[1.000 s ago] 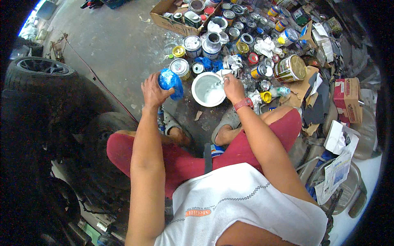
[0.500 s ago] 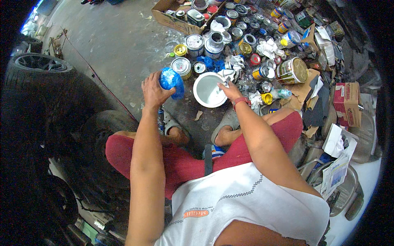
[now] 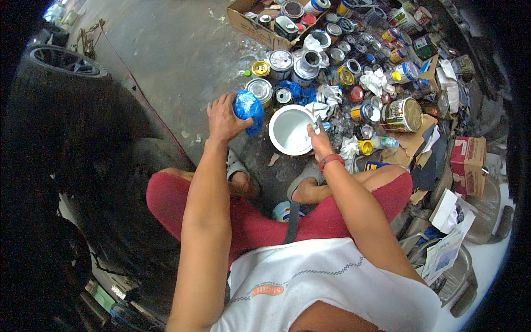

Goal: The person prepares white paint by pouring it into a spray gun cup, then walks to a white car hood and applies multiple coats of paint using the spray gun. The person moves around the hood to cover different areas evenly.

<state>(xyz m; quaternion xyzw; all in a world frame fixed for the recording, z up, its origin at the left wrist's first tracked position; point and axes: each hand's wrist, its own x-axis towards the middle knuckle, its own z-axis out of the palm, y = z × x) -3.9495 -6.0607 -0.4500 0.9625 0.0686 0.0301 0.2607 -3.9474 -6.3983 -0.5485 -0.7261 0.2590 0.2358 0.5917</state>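
My left hand (image 3: 227,116) is closed on a blue crumpled plastic bundle (image 3: 248,109), held left of a white container (image 3: 285,130). My right hand (image 3: 319,141) is closed at the container's right rim, on a pale, narrow tool (image 3: 317,123); whether it also grips the rim I cannot tell. The container's inside is white. Just behind it are a lidded metal can (image 3: 259,88), a smaller can (image 3: 284,95) and crumpled white paper (image 3: 326,105).
Many paint cans (image 3: 404,113) crowd the back and right, with cardboard boxes (image 3: 467,163) and papers (image 3: 445,249). A cardboard tray (image 3: 254,30) of cans is at the top. Stacked tyres (image 3: 66,94) fill the left; a red hose (image 3: 155,113) lies on the concrete floor.
The view has shifted, moving most things rightward in the picture. My right hand sits lower against the container's side than a second ago. My left hand still holds the blue bundle.
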